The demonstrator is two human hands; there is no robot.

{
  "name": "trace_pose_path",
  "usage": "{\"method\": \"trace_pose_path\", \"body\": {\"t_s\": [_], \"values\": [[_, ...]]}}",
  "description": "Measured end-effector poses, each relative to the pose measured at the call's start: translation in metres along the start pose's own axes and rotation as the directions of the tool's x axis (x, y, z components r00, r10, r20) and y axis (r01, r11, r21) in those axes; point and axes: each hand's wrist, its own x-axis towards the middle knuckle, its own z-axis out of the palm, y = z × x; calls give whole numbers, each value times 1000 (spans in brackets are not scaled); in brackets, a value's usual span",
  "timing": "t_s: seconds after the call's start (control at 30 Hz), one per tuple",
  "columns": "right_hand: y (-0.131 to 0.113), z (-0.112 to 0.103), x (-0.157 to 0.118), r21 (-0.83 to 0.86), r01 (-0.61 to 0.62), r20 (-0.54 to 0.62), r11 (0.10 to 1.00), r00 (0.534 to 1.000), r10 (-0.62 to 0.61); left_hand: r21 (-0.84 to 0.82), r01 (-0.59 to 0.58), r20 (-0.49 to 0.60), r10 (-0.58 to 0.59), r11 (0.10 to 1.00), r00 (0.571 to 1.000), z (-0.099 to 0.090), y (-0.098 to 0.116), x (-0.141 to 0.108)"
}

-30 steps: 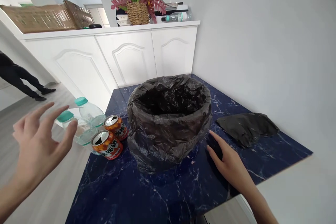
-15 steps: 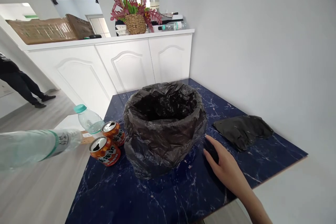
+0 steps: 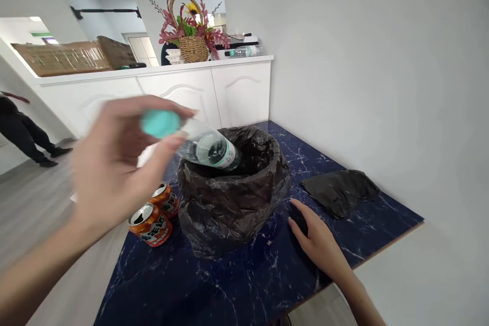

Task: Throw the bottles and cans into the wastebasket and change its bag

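I've got the lined bin (image 3: 229, 214) on the table (image 3: 183, 285). Left of it: two cans (image 3: 153, 229), one in front of the other. Right: a loose bag (image 3: 340, 191), near the wall (image 3: 362, 61). My right hand (image 3: 313, 234) is front-right of the bin, my left hand (image 3: 112, 175) left of it, bottle (image 3: 202, 140) across its mouth; can't tell how deep. Cabinet (image 3: 240, 94) behind the table; on it, box (image 3: 69, 58) left, flower basket (image 3: 193, 49) middle, second bottle (image 3: 244, 51) right.

Bright, diffuse light | left hand (image 3: 114, 163) and teal cap (image 3: 160, 123) motion-blurred | right hand (image 3: 317, 239) sharper
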Motion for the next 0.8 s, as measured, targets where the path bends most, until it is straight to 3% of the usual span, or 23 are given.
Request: {"method": "trace_pose_path", "body": {"t_s": [0.1,0.23,0.33,0.43,0.53,0.63,0.73,0.8], "values": [[1,1,0,3,15,-21,1000,1000,-15,-73,-56,38,59,996,998,7,13,28],[2,2,-1,-4,19,-14,1000,1000,-19,-181,-92,152,120,979,981,19,9,57],[1,1,-2,-6,17,-22,1000,1000,-17,-195,-135,253,183,971,950,19,4,59],[0,1,-2,-5,16,-15,1000,1000,-16,-191,-167,268,215,967,939,17,3,52],[0,0,-2,-6,7,3,1000,1000,-7,-182,-127,167,158,975,973,12,3,44],[0,0,-2,-5,5,4,1000,1000,-5,-107,20,-19,-23,994,1000,1,-3,39],[0,-1,-2,1,4,8,1000,1000,-4,80,241,-168,-225,967,960,-13,-24,40],[-1,-2,-2,4,-21,28,1000,999,21,215,300,-183,-263,929,947,-20,-48,39]]}}
